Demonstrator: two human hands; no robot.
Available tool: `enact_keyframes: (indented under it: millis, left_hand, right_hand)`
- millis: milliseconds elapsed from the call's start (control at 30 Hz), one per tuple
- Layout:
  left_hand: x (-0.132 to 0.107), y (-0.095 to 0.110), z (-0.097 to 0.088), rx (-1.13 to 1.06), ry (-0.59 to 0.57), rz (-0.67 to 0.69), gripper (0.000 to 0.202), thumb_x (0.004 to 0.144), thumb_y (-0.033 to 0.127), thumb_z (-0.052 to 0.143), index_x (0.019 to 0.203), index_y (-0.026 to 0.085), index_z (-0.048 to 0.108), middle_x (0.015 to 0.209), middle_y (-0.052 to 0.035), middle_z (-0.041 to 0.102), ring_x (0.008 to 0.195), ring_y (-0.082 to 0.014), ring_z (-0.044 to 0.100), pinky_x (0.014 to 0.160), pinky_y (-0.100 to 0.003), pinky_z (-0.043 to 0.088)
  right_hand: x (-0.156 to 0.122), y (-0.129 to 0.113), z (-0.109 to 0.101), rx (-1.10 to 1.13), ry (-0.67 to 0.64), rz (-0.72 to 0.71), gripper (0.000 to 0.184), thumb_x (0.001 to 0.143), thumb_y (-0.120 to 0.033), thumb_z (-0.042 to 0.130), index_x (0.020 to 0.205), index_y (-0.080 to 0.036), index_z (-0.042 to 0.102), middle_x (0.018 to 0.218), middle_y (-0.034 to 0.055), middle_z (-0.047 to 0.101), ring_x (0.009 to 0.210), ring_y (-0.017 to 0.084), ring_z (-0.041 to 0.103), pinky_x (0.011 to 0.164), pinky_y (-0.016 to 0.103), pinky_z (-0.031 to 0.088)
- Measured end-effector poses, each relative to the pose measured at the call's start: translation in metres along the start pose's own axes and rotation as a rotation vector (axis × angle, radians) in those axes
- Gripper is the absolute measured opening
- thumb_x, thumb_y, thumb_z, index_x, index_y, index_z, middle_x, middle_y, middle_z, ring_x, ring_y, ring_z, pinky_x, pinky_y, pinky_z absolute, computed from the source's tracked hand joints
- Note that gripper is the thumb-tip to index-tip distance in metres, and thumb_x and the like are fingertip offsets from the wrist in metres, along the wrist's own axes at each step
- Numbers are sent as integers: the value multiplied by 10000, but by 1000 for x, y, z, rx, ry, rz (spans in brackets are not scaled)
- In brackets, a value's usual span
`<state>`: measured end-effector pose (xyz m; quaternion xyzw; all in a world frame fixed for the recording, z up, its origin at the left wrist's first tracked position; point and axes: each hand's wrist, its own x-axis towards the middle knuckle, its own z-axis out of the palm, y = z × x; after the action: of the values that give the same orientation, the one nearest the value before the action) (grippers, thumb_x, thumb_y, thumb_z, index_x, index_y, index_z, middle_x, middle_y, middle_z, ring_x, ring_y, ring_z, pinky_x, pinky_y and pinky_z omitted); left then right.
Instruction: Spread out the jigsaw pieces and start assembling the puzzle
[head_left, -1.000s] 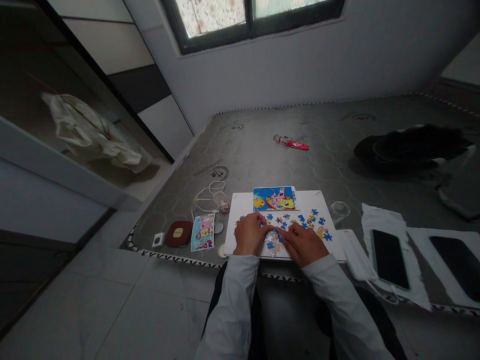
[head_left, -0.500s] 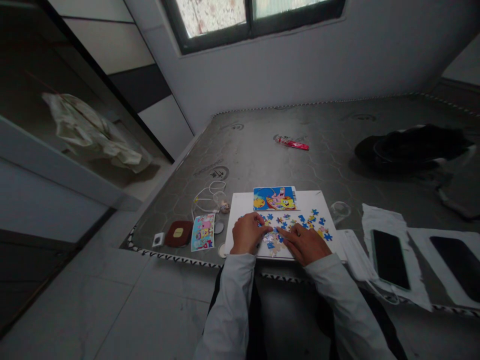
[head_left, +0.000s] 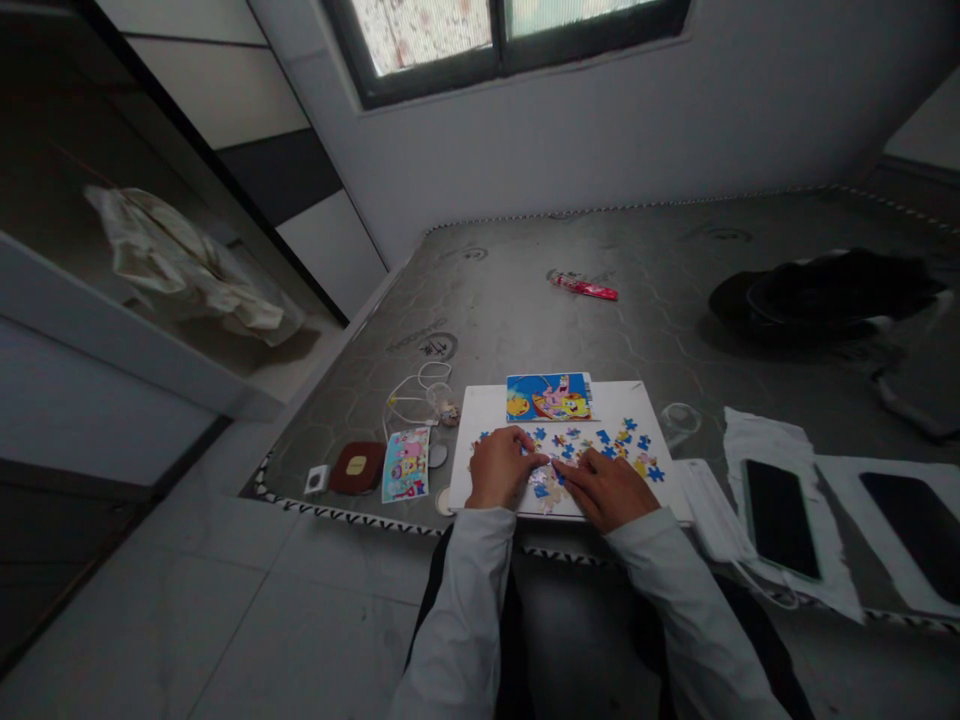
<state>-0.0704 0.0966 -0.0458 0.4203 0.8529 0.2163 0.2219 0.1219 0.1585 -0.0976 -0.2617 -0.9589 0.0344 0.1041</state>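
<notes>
On a white box (head_left: 480,408), many small jigsaw pieces (head_left: 616,436) in blue, yellow and pink lie scattered. My left hand (head_left: 501,466) is over the left part of the box, fingers curled and thumb stretched towards the middle. My right hand (head_left: 611,488) comes in from the right, its fingertips meeting the left thumb. A small blue jigsaw piece (head_left: 555,470) shows between the two hands, pinched at the fingertips. Just below it lie several pale pieces (head_left: 550,490) close together. Behind the hands, a cartoon picture card (head_left: 550,397) lies flat at the box's far edge.
Left of the box are a colourful card (head_left: 406,464), a brown case (head_left: 357,468), a white plug (head_left: 316,480) and a looped cord (head_left: 409,388). At right lie a white strap-like item (head_left: 712,510) and two phones (head_left: 781,518). A red packet (head_left: 585,287) and a black cap (head_left: 810,295) lie farther back.
Both hands have shifted very slightly, with the left hand a touch to the right and the right hand a touch to the left. The fingertips stay together; everything else is still.
</notes>
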Motion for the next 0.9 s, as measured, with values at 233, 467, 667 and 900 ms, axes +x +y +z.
enact_keyframes:
  millis: [233,467,667,900]
  left_hand:
    - [2,-5,3,-14,32,-11,240,667,445,841,790,275,724,818,31,729,775,-153,635,641,-242,367]
    - [1,-3,-3,-16,33,28,255,644,439,850,798,274,731,782,37,716,732,-146,615,600,-240,325]
    - [-2,0,-2,5,-108,93,233,633,395,852,789,264,739,733,43,685,723,-139,604,608,-235,337]
    - [2,-9,-5,63,-72,59,249,646,442,846,788,270,736,779,34,700,762,-152,616,645,-248,359]
  right_hand:
    - [-2,6,0,6,-14,-1,379,996,-337,447,1324,-319,636,913,63,632,709,147,494,643,298,279]
    - [-2,5,-5,63,24,-12,358,985,-353,477,1285,-320,669,899,58,631,717,142,506,668,293,307]
    - [-3,3,-9,76,8,-35,321,969,-363,521,1240,-372,693,861,46,618,718,143,516,660,290,305]
    - [-6,17,0,98,-20,-46,335,983,-396,484,1247,-367,689,893,49,633,730,143,526,672,299,315]
